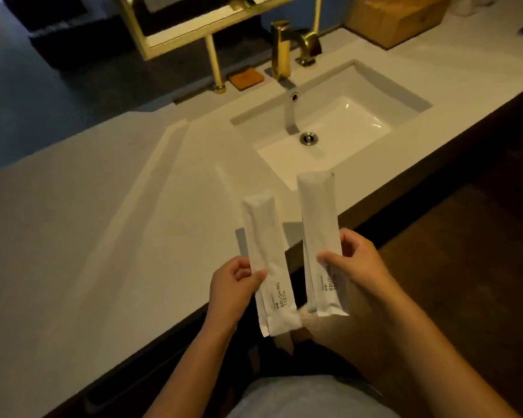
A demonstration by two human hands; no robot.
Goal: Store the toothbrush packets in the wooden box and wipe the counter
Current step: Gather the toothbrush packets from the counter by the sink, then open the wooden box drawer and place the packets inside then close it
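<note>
Nearest the camera, both hands are up over the counter's front edge, each one busy with white packets printed "BRUSHING TEETH". The left hand [234, 283] pinches its packets [267, 260] between thumb and curled fingers, low on the left side — and there look to be two there, one edge peeking out behind the other at the bottom. The right hand [352, 262] grips a single packet [320, 236] the same way, thumb across the front, fingers tucked behind. The hands are apart, a gap between the two bundles, and every packet points away from the body with the print side up. My read: they're held fanned like this to check or count them before stacking, and the low grip leaves the long ends free to slide into a container.

Under them, the pale counter [88, 236] runs off to the left, with nothing I can make out lying on it near the hands. No cloth in view, so the wiping looks not yet begun.

Further out, the white sink [384, 82] is set into the counter with the gold tap [281, 49] behind it. A small brown pad [245, 77] lies just left of the tap.

At the far right corner stands the wooden box [396, 19] — well apart from the hands, so the packets have a reach across the sink to get there.
</note>
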